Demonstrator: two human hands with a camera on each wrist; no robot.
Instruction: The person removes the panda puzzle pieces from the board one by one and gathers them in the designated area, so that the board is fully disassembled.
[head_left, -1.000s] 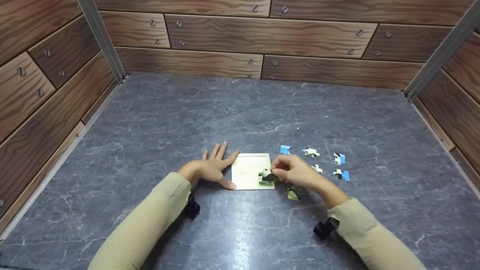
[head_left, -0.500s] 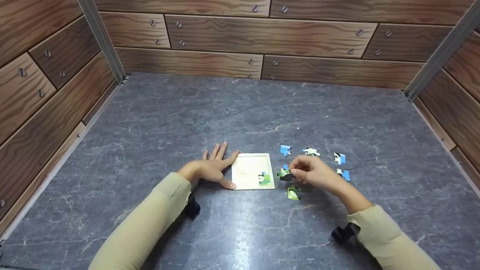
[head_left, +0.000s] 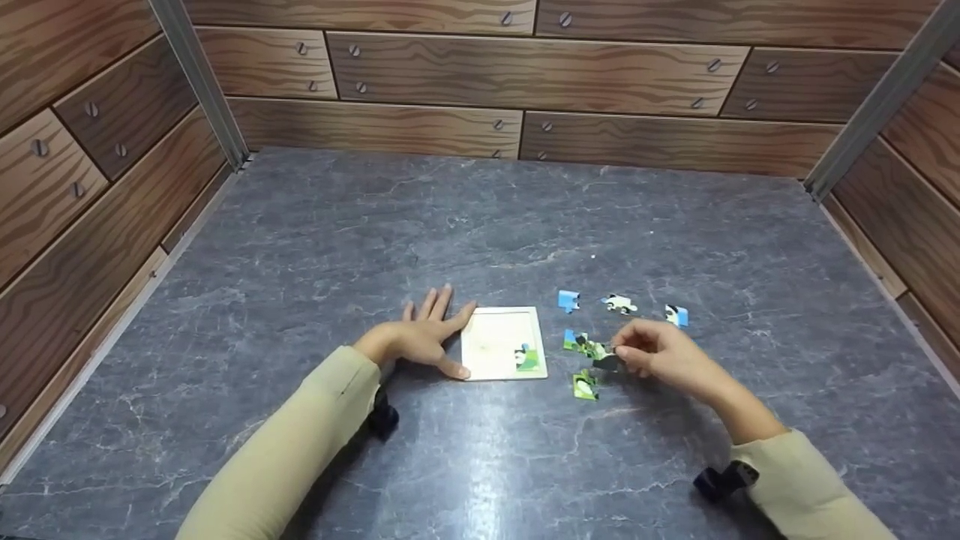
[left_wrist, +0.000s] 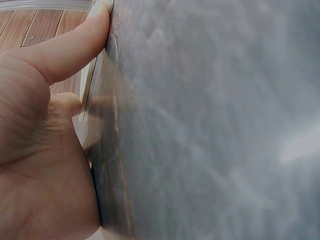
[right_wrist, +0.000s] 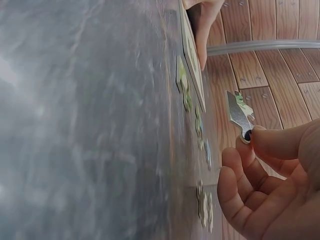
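Second puzzle piece picked up, on its way to the frame.

The right hand [head_left: 660, 354] pinches a green puzzle piece [head_left: 589, 347] just off the surface, right of the puzzle board [head_left: 499, 337]; its picture is probably panda. Next it needs turning and aligning beside the seated piece [head_left: 527, 359]. The left hand [head_left: 420, 336], fingers spread, steadies the board's left edge.

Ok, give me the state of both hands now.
Left hand: open, flat on the grey table beside the pale wooden puzzle tray.
Right hand: pinching a green-and-black jigsaw piece.
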